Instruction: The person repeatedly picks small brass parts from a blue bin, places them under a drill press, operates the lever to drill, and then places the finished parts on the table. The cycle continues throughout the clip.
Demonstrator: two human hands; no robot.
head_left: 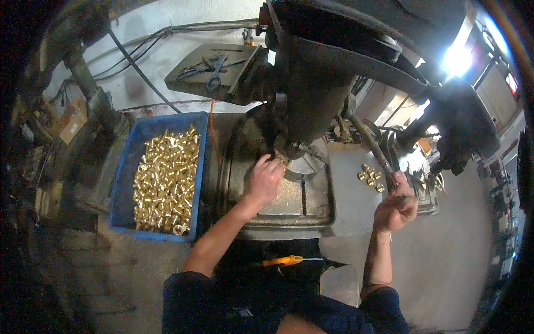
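My left hand is closed at the drill press spindle, fingers pinched on a brass fitting mostly hidden by them and the chuck. The drill press stands in front of me, and pale shavings cover its table. My right hand grips the end of the long metal feed lever, which slants down to the right from the machine head.
A blue bin heaped with brass fittings stands left of the press. Several loose fittings lie on the grey surface at right. Behind, a tray carries pliers. A yellow-handled tool lies near my body.
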